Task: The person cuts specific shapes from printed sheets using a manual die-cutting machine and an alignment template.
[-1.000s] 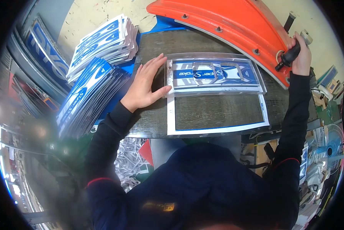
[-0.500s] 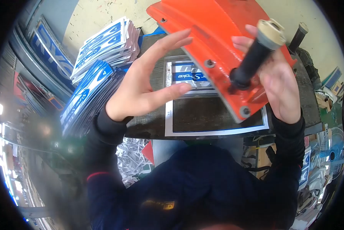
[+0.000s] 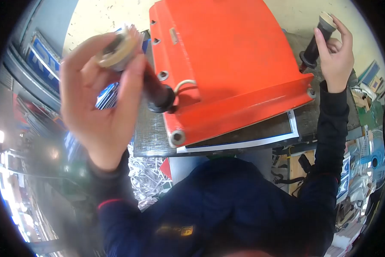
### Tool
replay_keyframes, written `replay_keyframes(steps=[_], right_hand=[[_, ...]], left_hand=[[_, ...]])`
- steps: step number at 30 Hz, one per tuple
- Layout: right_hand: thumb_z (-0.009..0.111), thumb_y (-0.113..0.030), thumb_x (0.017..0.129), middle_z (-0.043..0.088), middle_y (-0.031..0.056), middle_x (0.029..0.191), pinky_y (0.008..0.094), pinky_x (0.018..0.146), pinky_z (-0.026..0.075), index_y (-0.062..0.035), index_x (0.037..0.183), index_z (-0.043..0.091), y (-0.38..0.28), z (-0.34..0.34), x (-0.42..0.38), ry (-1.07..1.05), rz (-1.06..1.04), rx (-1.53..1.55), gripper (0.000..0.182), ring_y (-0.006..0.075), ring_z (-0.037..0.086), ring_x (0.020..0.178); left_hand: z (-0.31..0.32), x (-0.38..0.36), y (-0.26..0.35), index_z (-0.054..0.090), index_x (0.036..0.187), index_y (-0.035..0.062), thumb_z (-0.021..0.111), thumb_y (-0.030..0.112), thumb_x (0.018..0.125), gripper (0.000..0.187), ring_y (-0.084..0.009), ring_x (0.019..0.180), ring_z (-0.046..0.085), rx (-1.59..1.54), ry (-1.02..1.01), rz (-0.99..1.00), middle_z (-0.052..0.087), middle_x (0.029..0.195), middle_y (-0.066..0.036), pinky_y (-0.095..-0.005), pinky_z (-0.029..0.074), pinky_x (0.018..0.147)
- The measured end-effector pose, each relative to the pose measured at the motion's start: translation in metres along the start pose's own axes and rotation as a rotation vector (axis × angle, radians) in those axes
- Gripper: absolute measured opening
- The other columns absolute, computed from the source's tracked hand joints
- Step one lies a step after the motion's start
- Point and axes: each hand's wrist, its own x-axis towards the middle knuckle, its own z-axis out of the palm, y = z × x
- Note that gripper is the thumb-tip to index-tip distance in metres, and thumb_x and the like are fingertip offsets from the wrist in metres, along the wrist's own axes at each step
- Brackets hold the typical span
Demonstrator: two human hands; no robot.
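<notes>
A broad orange machine head (image 3: 231, 55), which looks like the swing arm of a press, spans the dark table (image 3: 151, 137). Two black handles with cream tops stand out from it. My left hand (image 3: 100, 92) is closed round the top of the left handle (image 3: 158, 92), slightly blurred. At the far right, my right hand (image 3: 339, 58) has its thumb and fingers round the upper part of the right handle (image 3: 316, 49). Under the head's front edge, a white-bordered frame-like sheet (image 3: 244, 143) shows only in part; the rest is hidden.
Blue-and-white printed sheets (image 3: 108, 96) are partly visible behind my left hand. White paper strips (image 3: 147, 182) lie heaped below the table's front edge. A blue fan (image 3: 374, 160) stands at the lower right, and metal rails (image 3: 34, 81) run along the left.
The orange head has swung left over the table, covering the printed piece there. My left hand has closed on the left handle; my right hand has moved from beside that handle to the right one.
</notes>
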Motion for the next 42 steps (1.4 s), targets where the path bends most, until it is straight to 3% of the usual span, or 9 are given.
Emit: replay_keyframes(steps=[4,28,31,33,34,36,39,41,42], right_hand=[[0.079,-0.012,0.087,0.06,0.0169,0.132,0.0225,0.071,0.053,-0.0027,0.133,0.053,-0.006,0.006,0.003,0.032,-0.093,0.157,0.053,0.0131,0.07,0.086],[0.073,0.0,0.089,0.067,0.0179,0.115,0.0271,0.082,0.056,-0.0015,0.135,0.045,-0.006,0.011,-0.014,-0.111,-0.068,0.309,0.054,0.0182,0.07,0.097],[0.073,0.0,0.09,0.067,0.0184,0.115,0.0274,0.083,0.056,-0.0019,0.136,0.044,-0.003,0.01,-0.013,-0.123,-0.089,0.281,0.055,0.0185,0.07,0.097],[0.072,0.0,0.09,0.067,0.0184,0.116,0.0277,0.085,0.056,-0.0024,0.136,0.044,0.0,0.008,-0.011,-0.157,-0.088,0.286,0.054,0.0186,0.07,0.099],[0.072,0.0,0.09,0.067,0.0184,0.116,0.0277,0.085,0.056,-0.0024,0.136,0.044,0.001,0.007,-0.01,-0.157,-0.088,0.285,0.054,0.0186,0.07,0.099],[0.072,0.001,0.09,0.066,0.019,0.117,0.0293,0.09,0.055,-0.0019,0.139,0.041,0.005,0.007,-0.007,-0.172,-0.09,0.337,0.058,0.0194,0.068,0.105],[0.071,0.001,0.09,0.065,0.0196,0.119,0.0309,0.094,0.053,-0.0011,0.144,0.038,0.012,0.007,-0.002,-0.139,-0.076,0.376,0.063,0.0198,0.065,0.109],[0.071,0.001,0.091,0.064,0.0199,0.121,0.0315,0.096,0.052,-0.0009,0.146,0.036,0.013,0.005,0.003,-0.131,-0.077,0.365,0.065,0.0199,0.064,0.11],[0.071,0.001,0.091,0.063,0.0202,0.123,0.0321,0.097,0.051,-0.0007,0.148,0.035,0.015,0.004,0.005,-0.117,-0.073,0.349,0.067,0.02,0.064,0.111]], left_hand=[[-0.009,-0.005,-0.01,0.058,0.12,-0.0046,0.066,-0.007,0.092,0.03,-0.0229,0.105,0.07,0.151,0.163,-0.066,0.071,0.113,-0.024,-0.0285,0.055,0.091],[-0.015,-0.025,-0.038,0.055,0.118,-0.007,0.071,-0.001,0.089,0.034,-0.0282,0.097,0.072,0.182,0.213,-0.008,0.066,0.11,-0.022,-0.0338,0.059,0.085],[-0.021,-0.028,-0.041,0.049,0.127,-0.0061,0.078,0.013,0.086,0.053,-0.029,0.101,0.07,0.243,0.141,0.035,0.064,0.115,-0.024,-0.0359,0.058,0.089],[-0.022,-0.032,-0.048,0.041,0.14,-0.0046,0.081,0.045,0.082,0.086,-0.0335,0.113,0.067,0.117,0.081,0.134,0.062,0.124,-0.028,-0.0396,0.053,0.099],[-0.02,-0.034,-0.051,0.041,0.14,-0.0046,0.081,0.045,0.082,0.086,-0.0335,0.113,0.067,0.117,0.081,0.134,0.062,0.124,-0.028,-0.0396,0.053,0.099],[-0.013,-0.037,-0.058,0.025,0.149,-0.0055,0.076,0.079,0.065,0.129,-0.038,0.117,0.064,-0.007,0.162,0.043,0.057,0.13,-0.031,-0.0424,0.052,0.098],[0.005,-0.042,-0.062,0.013,0.155,-0.0027,0.066,0.093,0.056,0.147,-0.0406,0.124,0.059,-0.241,0.234,-0.189,0.049,0.141,-0.032,-0.046,0.049,0.101],[-0.004,-0.052,-0.104,0.011,0.158,0.0046,0.057,0.1,0.054,0.149,-0.0401,0.132,0.052,-0.275,-0.132,-0.2,0.042,0.148,-0.031,-0.0512,0.04,0.108],[0.009,-0.064,-0.1,0.018,0.158,0.0082,0.054,0.099,0.059,0.139,-0.0402,0.146,0.034,-0.299,-0.112,-0.341,0.037,0.152,-0.03,-0.0536,0.023,0.118]])
